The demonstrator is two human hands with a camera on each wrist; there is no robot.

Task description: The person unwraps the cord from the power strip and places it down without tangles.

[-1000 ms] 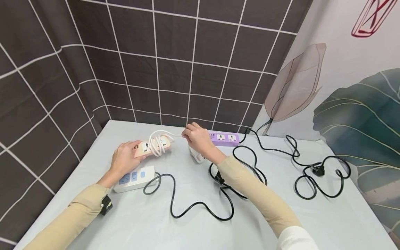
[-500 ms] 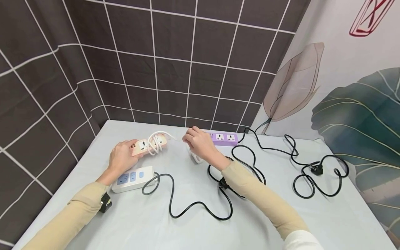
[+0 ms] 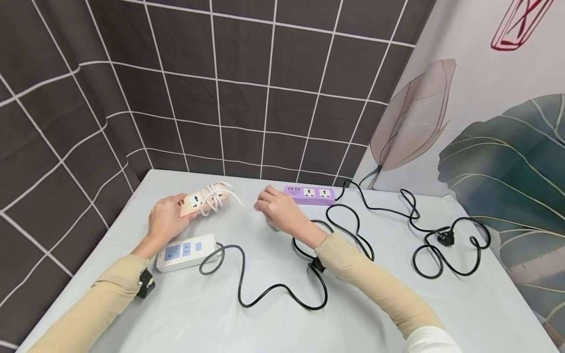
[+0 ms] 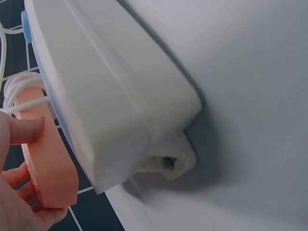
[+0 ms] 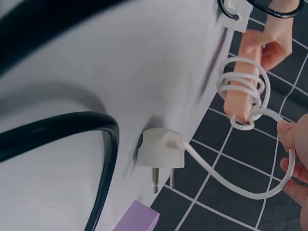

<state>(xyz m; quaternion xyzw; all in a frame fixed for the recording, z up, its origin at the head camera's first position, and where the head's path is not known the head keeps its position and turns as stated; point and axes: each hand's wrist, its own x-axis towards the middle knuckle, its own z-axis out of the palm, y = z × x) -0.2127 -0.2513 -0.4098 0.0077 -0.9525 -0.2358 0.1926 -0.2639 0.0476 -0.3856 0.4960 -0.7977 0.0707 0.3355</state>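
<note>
My left hand [image 3: 166,218] grips the near end of a pink power strip [image 3: 191,205] at the back left of the table. White cord [image 3: 212,200] is wound several times round the strip's far half. In the right wrist view my right hand [image 5: 296,159] pinches that cord between thumb and fingers. From there the cord loops down to a white plug [image 5: 161,148] with metal pins, which sits on the table cloth. The head view has the right hand [image 3: 280,210] covering most of the plug.
A white power strip [image 3: 187,253] with blue sockets lies just in front of my left hand, its dark cord [image 3: 278,285] snaking right. Behind my right hand is a purple power strip [image 3: 315,196]. Its black cord [image 3: 379,211] runs right to a black plug [image 3: 446,238]. A dark tiled-pattern curtain [image 3: 247,98] hangs behind.
The pink power strip and my left hand have shifted a little left, the strip tilting more. My right hand has come slightly lower, and the cord between the hands now droops instead of arching across.
</note>
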